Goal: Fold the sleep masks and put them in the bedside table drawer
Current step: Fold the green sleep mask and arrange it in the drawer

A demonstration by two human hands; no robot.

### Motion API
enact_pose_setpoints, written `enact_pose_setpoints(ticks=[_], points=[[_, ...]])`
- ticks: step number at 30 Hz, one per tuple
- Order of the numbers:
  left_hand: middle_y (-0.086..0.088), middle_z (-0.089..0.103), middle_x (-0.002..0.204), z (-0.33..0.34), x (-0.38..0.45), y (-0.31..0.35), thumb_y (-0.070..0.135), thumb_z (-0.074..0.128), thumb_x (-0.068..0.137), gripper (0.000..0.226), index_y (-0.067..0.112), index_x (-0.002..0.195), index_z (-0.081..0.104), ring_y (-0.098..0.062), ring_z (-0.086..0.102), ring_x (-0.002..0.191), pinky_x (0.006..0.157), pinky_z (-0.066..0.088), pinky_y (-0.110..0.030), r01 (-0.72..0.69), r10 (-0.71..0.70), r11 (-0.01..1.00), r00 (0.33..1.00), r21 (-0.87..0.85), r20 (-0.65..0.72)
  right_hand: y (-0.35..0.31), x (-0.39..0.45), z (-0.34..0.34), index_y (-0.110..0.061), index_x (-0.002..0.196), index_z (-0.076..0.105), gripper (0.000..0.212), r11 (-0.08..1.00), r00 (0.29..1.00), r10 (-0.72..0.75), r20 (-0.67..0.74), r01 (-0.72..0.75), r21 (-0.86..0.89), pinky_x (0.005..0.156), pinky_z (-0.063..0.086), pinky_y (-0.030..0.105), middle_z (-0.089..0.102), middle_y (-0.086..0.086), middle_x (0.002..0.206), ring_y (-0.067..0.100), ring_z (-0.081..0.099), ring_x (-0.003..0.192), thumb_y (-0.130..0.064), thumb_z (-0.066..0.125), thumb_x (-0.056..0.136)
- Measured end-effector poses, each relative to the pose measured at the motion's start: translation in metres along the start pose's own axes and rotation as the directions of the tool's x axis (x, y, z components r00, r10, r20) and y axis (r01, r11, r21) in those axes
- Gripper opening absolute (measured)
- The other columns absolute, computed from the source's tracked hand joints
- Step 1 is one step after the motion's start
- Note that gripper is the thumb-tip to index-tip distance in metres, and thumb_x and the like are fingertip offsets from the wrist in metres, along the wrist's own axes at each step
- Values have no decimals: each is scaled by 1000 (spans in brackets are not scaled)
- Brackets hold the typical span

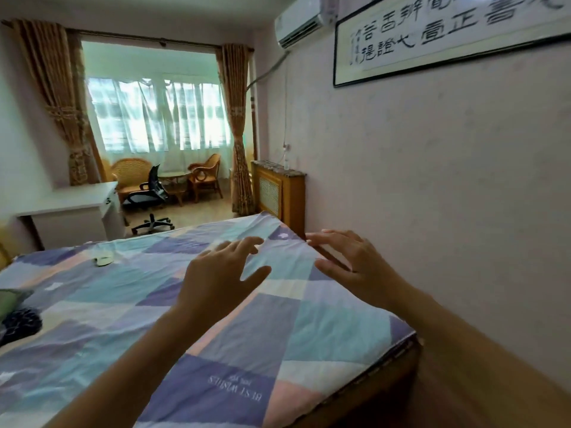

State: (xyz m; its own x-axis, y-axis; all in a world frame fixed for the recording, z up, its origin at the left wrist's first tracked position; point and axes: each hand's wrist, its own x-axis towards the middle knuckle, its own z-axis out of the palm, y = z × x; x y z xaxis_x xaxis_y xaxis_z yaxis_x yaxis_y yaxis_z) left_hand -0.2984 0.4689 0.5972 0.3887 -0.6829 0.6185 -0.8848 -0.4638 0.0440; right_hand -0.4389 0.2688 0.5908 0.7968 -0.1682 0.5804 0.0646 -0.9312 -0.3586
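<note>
Both my hands are stretched out over the bed with a patchwork sheet (pixel 92 319), fingers spread and holding nothing. My left hand (pixel 216 276) hovers above the sheet's middle right. My right hand (pixel 355 267) is near the bed's right edge, close to the wall. A dark blue patterned piece of fabric (pixel 20 324) lies at the bed's left edge beside a green one (pixel 10 299); whether they are sleep masks I cannot tell. A small white object (pixel 103 260) rests farther back on the sheet. No bedside table or drawer is in view.
The pink wall (pixel 432 196) runs close along the bed's right side. A wooden radiator cover (pixel 278 193) stands beyond the bed's far corner. A white desk (pixel 68 211) and a black office chair (pixel 151 196) stand to the far left, wicker chairs by the window.
</note>
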Motion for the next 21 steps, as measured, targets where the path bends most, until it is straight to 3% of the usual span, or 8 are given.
enact_pose_setpoints(ticks=[6,9,14,18,21], points=[[15,66,114,60,57,103,56,53,86,45,33,124,52,-11,63,105,75,50,-28,-98,101,992,994,-83,37,91,-59,-79,-35,131,50,47,986,988,145,-57,-149,-72,100,40,50,60,-12,126,11,50,123,-50,46,86],[14,68,111,84,90,137,56,55,84,43,32,121,55,-13,66,100,74,52,-30,-144,149,985,987,-101,52,124,-77,-108,-38,129,49,46,971,973,210,-98,-219,-91,102,39,47,60,-21,119,5,49,120,-50,45,85],[12,66,116,138,149,178,56,56,84,45,34,124,52,-14,63,105,75,51,-31,-202,215,966,974,-163,67,187,-88,-141,-40,128,49,46,942,946,298,-130,-314,-119,105,36,47,58,-25,116,1,46,121,-51,42,84],[11,64,121,181,203,206,55,53,85,49,32,129,49,-12,60,109,82,50,-32,-247,270,941,960,-232,71,243,-78,-161,-41,130,46,40,911,922,360,-140,-380,-159,106,35,46,59,-23,117,-1,45,120,-37,43,90],[12,64,120,218,244,220,57,51,85,52,33,131,47,-11,62,105,80,52,-33,-259,290,923,955,-285,70,279,-65,-178,-39,131,46,39,885,907,397,-143,-420,-202,108,32,43,58,-22,118,-3,43,120,-33,44,93]])
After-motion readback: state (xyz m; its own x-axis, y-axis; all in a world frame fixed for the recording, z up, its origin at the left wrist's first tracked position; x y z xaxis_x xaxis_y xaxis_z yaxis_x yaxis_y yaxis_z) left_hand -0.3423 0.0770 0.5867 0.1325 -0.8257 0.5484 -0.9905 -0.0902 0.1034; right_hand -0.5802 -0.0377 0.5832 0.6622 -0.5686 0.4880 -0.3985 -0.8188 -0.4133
